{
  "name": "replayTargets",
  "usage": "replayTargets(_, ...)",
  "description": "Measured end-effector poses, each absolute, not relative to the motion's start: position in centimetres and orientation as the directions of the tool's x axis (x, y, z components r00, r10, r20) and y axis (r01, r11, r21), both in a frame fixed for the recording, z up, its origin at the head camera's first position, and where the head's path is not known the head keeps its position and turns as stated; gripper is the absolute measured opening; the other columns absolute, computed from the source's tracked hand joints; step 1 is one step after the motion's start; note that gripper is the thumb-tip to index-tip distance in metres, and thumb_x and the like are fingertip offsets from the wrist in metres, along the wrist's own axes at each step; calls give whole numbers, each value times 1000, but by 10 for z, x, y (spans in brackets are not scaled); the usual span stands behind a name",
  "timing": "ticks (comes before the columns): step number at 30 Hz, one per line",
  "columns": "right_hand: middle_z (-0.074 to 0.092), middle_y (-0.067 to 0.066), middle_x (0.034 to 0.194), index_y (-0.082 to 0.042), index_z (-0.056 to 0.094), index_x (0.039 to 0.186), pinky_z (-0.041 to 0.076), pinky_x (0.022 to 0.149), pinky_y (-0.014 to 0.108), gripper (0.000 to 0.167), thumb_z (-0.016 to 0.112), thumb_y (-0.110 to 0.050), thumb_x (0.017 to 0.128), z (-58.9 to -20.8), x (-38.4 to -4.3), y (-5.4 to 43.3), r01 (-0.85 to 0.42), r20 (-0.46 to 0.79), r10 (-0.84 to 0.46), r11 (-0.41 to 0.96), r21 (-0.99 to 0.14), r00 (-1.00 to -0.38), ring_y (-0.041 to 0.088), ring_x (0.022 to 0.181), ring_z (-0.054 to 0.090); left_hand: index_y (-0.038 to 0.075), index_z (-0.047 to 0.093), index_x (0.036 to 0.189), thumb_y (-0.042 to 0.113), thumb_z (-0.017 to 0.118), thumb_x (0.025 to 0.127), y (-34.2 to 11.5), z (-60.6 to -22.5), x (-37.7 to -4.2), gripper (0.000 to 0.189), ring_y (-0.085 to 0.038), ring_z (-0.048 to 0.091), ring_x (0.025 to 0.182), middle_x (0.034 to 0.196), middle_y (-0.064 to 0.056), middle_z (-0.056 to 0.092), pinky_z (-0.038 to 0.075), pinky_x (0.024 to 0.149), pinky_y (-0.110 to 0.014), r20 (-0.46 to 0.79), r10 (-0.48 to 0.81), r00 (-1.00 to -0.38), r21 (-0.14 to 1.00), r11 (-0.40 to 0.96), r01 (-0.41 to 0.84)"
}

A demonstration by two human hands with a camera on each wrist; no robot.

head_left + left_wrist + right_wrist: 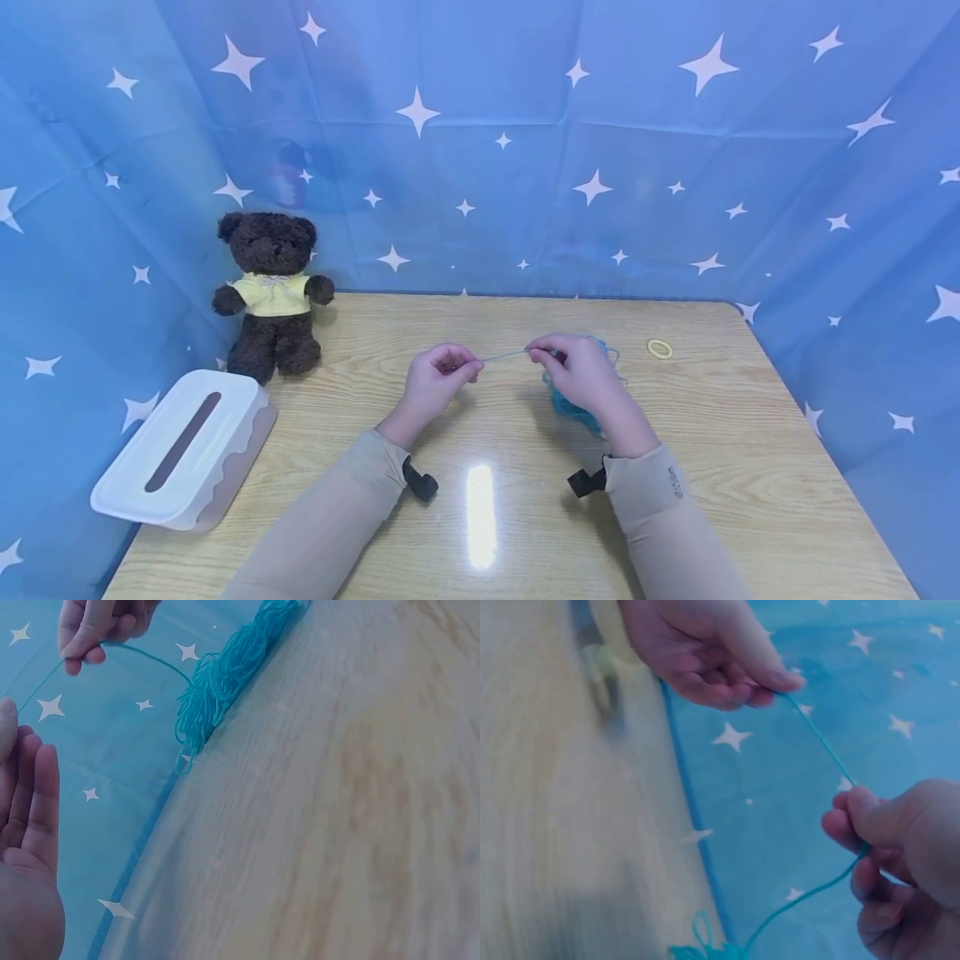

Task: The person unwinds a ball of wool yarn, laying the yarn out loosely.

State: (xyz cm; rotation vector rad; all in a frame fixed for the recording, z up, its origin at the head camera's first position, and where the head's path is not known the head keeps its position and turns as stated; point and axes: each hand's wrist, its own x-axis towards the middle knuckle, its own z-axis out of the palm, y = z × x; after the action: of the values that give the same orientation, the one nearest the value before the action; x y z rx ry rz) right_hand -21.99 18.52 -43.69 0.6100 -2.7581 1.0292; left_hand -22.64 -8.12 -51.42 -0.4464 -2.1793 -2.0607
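Observation:
A strand of teal yarn (821,741) runs taut between the two hands above the table. My left hand (437,382) pinches one end of the stretch between thumb and forefinger. Farther along, the right hand (576,372) pinches the same strand with thumb and fingertips. From the right hand the yarn sags down to a loose, tangled bundle of teal yarn (225,679) lying on the table, partly hidden under that hand in the head view.
On the wooden table (510,533), a pale yellow ring (660,349) lies right of the yarn. A white lidded box with a slot (232,400) stands at the left edge, near a dark brown teddy bear (273,242) in a yellow top. A blue star-patterned curtain (480,167) hangs behind.

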Motion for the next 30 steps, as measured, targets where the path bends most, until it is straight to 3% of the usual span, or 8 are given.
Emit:
replayTargets(14,81,3,101,-15,84,119,46,61,30,18,70,-23,110,-427,-216,191,-397,257,-303,721,-568,-918,13,67,56,-12,57,96,-8,68,101,-80,-512,-225,13,-9,75,91,107,0,71,68,84,-28,322,206,-924,939,-194,284)
replayTargets(23,82,4,108,-17,82,125,46,65,34,22,68,-27,111,-414,-213,205,-331,169,-289,736,-591,-942,19,71,56,-8,51,93,-11,67,98,-81,-513,-225,18,-9,74,83,95,4,72,65,79,-25,345,192,-919,934,-170,315)
replayTargets(30,82,8,119,-16,81,124,60,85,48,22,69,-29,111,-410,-217,234,-252,13,-287,818,-516,-958,24,98,73,-4,55,98,-6,67,100,-82,-513,-225,12,-9,68,77,90,2,69,58,71,-22,355,179,-917,934,-112,340)
